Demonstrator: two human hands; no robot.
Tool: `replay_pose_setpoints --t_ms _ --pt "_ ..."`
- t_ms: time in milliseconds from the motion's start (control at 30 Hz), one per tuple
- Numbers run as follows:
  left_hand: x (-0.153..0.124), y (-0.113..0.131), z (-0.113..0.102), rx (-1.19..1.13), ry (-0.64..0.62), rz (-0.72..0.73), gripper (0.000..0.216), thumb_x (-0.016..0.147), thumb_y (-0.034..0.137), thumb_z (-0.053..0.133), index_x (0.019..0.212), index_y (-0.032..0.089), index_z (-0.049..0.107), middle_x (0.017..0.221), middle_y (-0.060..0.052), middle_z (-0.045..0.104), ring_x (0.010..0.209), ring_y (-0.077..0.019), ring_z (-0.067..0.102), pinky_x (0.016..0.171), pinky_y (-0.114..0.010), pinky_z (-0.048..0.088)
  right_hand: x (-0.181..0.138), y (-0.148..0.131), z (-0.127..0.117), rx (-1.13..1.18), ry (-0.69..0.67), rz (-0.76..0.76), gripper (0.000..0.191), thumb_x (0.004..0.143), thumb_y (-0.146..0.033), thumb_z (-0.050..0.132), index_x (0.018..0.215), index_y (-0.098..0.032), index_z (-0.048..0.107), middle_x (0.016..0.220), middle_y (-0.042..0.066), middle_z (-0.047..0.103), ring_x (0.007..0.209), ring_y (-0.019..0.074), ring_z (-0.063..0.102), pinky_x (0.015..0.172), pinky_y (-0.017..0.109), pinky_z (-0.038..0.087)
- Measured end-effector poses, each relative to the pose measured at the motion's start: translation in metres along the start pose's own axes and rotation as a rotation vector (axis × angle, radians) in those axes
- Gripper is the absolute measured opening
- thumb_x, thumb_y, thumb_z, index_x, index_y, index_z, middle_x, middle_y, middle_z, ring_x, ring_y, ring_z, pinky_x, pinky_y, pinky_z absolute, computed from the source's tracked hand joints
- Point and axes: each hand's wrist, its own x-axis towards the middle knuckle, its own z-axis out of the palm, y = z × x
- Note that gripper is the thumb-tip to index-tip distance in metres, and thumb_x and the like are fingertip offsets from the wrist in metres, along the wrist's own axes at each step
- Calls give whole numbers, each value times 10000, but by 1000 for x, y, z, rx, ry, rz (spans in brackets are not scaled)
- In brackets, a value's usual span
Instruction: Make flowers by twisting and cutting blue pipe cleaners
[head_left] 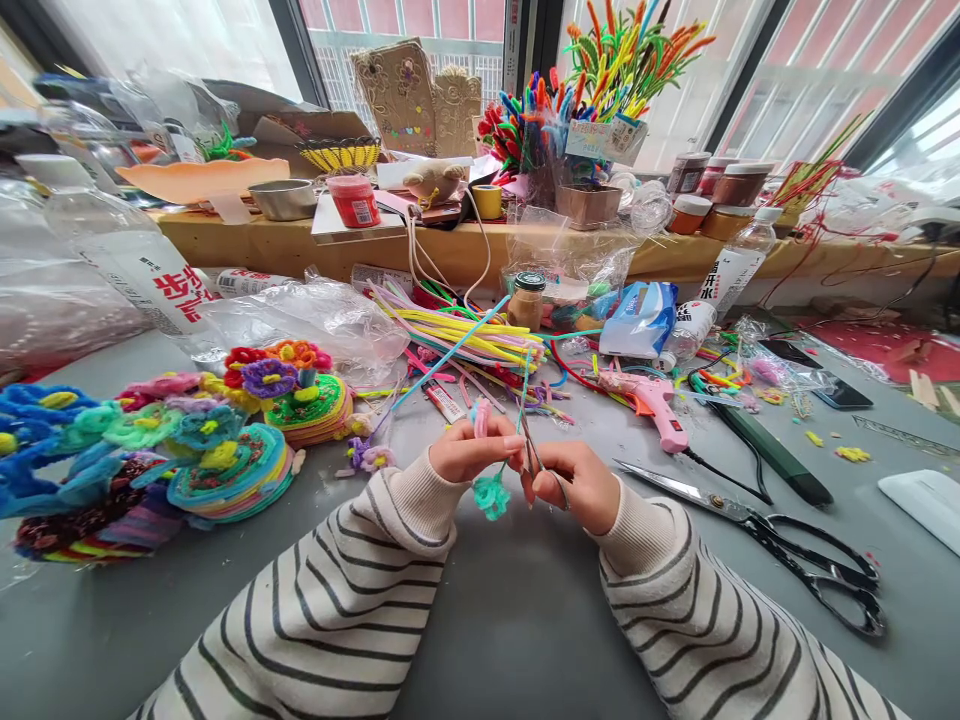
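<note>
Between my hands, above the grey table, hangs a small turquoise pipe-cleaner flower (492, 496) with its stem pointing up. My left hand (474, 452) pinches the stem just over the flower; a pink fuzzy loop (481, 416) shows at its fingers. My right hand (576, 484) is closed around the handles of small scissors (532, 448), whose blades point up beside the stem. Whether the blades touch the stem I cannot tell. A long light-blue pipe cleaner (451, 352) lies just beyond my left hand.
Finished fuzzy flowers and coiled pots (232, 470) stand on the left. Large black-handled scissors (750, 515) and a pink glue gun (651, 400) lie to the right. Behind are a pipe-cleaner bundle (465, 330), a small jar (527, 300) and water bottles (739, 262); a cluttered ledge (450, 250) runs along the back.
</note>
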Motion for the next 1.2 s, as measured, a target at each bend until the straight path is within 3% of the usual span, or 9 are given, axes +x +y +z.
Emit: replay_pose_setpoints --t_ms 500,700,1000,1100,1200 --pt "0 -1 -1 -9 6 42 160 540 247 633 490 110 567 470 -9 558 487 -87 501 508 -209 364 2 -5 1 -7 51 -12 535 633 -635 334 447 -140 413 494 4 397 483 92 357 497 230 305" --pt "-1 0 2 5 -85 20 150 588 238 596 504 120 558 472 -3 552 474 -101 516 509 -232 370 1 -1 2 55 5 -38 575 615 -675 282 504 -136 448 524 2 409 484 87 346 493 228 309" --pt "0 0 0 43 -4 7 186 543 277 627 480 115 559 478 -7 551 496 -91 496 516 -221 355 1 -2 2 43 129 9 436 661 -514 447 428 -146 421 444 -13 416 446 78 363 470 213 301" --pt "0 -1 2 87 22 44 215 550 306 622 478 119 543 470 2 535 493 -84 483 512 -218 346 1 -2 1 72 150 21 464 643 -557 430 428 -145 434 437 -13 419 441 79 364 465 214 298" --pt "0 -1 3 125 44 78 240 562 312 615 462 125 504 446 17 515 475 -68 467 503 -209 336 1 1 0 123 86 -17 536 631 -637 333 488 -140 472 475 -4 430 460 88 367 472 224 299"
